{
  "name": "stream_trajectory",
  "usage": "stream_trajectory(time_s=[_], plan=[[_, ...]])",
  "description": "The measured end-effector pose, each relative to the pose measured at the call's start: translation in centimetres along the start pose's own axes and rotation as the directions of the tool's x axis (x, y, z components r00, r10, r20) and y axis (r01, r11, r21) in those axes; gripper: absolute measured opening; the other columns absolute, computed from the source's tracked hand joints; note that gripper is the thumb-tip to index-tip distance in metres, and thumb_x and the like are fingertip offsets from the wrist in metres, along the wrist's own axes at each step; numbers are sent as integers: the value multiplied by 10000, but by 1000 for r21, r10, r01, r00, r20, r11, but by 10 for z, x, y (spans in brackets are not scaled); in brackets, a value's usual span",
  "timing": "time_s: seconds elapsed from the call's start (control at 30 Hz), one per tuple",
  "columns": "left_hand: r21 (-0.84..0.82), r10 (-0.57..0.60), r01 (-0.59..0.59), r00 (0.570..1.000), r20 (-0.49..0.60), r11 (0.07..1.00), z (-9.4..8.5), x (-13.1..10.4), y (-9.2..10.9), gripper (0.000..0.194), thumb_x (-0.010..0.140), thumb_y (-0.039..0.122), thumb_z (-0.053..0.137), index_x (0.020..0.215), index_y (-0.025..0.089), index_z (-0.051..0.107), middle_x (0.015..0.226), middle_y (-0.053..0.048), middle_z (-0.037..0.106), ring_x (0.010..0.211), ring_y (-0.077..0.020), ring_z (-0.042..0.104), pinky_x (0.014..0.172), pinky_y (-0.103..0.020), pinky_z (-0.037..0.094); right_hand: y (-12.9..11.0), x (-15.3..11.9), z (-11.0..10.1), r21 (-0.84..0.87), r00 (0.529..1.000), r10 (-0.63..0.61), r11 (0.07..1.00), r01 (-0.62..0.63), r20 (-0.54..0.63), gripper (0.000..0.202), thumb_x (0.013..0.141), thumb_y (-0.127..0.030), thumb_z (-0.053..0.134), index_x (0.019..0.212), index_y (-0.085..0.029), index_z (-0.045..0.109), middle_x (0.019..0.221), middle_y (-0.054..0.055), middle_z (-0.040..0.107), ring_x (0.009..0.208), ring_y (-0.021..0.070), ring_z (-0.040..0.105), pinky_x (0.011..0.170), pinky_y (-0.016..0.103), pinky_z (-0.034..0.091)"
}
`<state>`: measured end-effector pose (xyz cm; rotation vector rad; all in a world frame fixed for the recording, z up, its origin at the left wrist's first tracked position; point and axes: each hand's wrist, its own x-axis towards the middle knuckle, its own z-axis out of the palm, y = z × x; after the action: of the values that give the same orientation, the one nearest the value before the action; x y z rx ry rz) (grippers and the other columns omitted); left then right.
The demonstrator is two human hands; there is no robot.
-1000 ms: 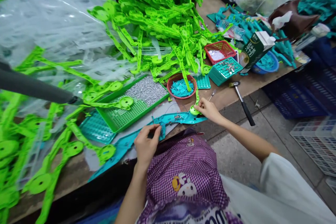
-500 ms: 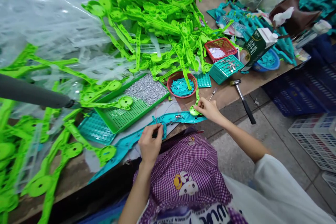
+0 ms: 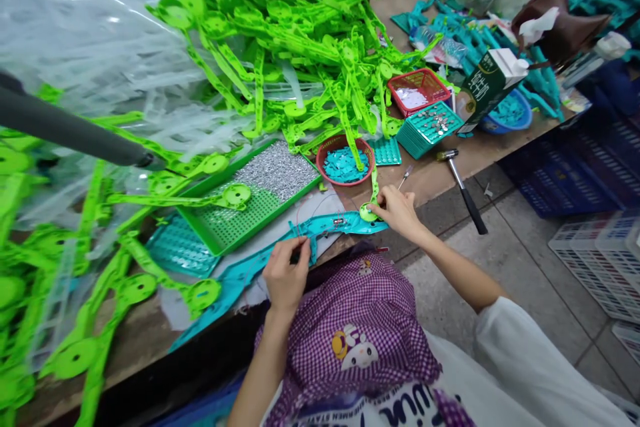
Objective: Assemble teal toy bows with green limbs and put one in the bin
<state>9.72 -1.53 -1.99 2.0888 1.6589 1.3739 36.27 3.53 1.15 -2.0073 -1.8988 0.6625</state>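
A long turquoise plastic shell [image 3: 325, 223] lies along the table's front edge, with thin red wires and a small metal-looking part [image 3: 339, 221] in it. My left hand [image 3: 287, 275] is pinched closed at its near edge, where a thin red wire [image 3: 299, 217] runs toward the fingertips; what they hold is hidden. At the shell's right end, the fingers of my right hand [image 3: 401, 215] close on the round end of a lime-green plastic arm [image 3: 367, 212]. That arm's narrow part points up toward the red basket.
Behind the shell stand a green tray [image 3: 215, 217] of small silvery parts and a red basket [image 3: 344, 180] of turquoise pieces. Farther right are stacked turquoise trays [image 3: 425, 140], a screwdriver [image 3: 406, 175], a hammer [image 3: 463, 190] and a carton [image 3: 483, 90]. Lime-green arms [image 3: 300, 27] are heaped behind.
The grey pole-like thing at the left has shifted and reaches lower into view. The scene has shifted slightly; both hands keep nearly the same place and pose.
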Motion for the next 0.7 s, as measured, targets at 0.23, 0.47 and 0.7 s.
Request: stream_trajectory(time_s=[0.23, 0.47, 0.7], plan=[[-44, -5, 5, 1000, -7, 999, -37, 15, 17, 190, 884, 252, 684, 1063, 189, 696, 826, -21, 753, 690, -147, 707, 718, -273, 570, -40, -42, -24, 147, 914, -229, 945, 291, -335, 467, 881, -544, 596, 1254, -267, 554, 1270, 100, 586, 1183, 273, 550, 971, 450, 412], [-107, 229, -239, 969, -97, 965, -74, 33, 60, 289, 840, 184, 729, 1111, 267, 672, 978, -1, 745, 858, -149, 723, 742, -255, 587, -149, -37, -15, 227, 770, -623, 738, 636, -134, 247, 992, -315, 471, 1184, -270, 621, 1190, 46, 673, 1143, 200, 598, 1059, 419, 395], [-33, 28, -26, 998, 55, 999, -63, 14, 16, 122, 882, 245, 683, 1000, 239, 712, 1043, -51, 722, 956, -198, 695, 894, -370, 556, -66, -23, -51, 476, 761, 57, 809, 344, -646, 228, 969, -439, 469, 977, -236, 571, 733, -26, 514, 576, 105, 493, 555, 247, 425]])
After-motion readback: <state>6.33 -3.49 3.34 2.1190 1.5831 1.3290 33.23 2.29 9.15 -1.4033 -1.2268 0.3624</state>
